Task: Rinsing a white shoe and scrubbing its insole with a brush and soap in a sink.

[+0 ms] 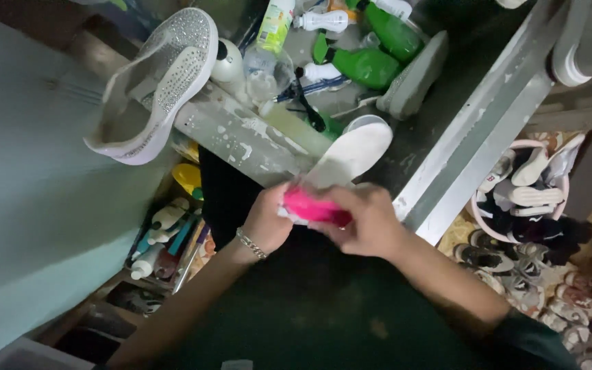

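While the left hand grips the white insole, the right hand presses a pink brush on it.

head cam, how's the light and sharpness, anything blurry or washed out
Head view: dim overall, the lower middle nearly black; the left hand and right hand are softly motion-blurred around the pink object; the white insole looks slightly overexposed; the glittery shoe is reasonably sharp.
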